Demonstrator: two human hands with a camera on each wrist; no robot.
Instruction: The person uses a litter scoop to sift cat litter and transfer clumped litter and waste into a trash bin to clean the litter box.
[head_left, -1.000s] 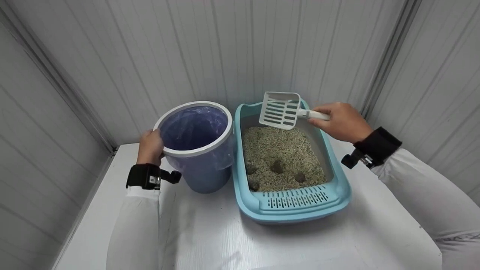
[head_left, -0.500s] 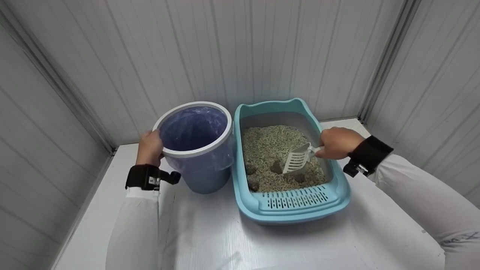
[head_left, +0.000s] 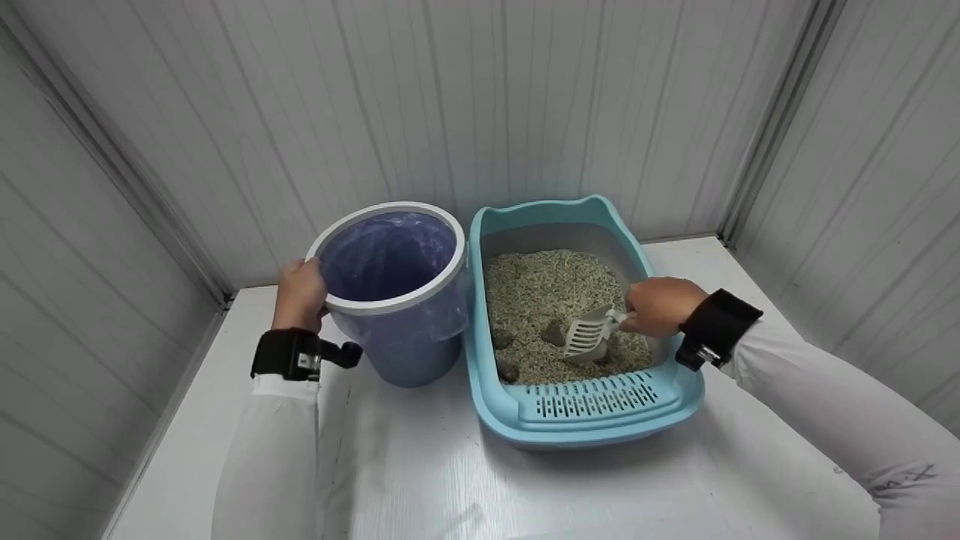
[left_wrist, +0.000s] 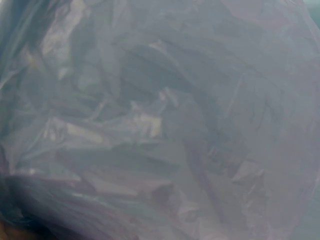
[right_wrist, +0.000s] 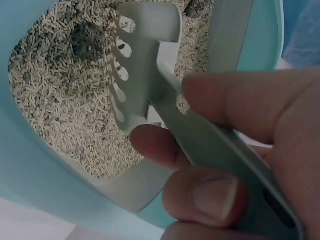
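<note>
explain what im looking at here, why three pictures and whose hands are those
A person wears three cameras: one on the head, one on each wrist. The head view looks down at a white table. The left hand grips a lined bin; its wrist camera shows only the bin's purple bag, close up. The right hand holds a slotted scoop by its handle, dipped into the pellet litter of a blue litter tray. The right wrist view shows the fingers around that handle, with dark clumps nearby.

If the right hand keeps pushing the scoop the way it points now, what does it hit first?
Probably the dark clump in the pale pellet litter. The right hand holds the white slotted plastic scoop aimed left inside the light blue litter box; depth is unclear.
</note>
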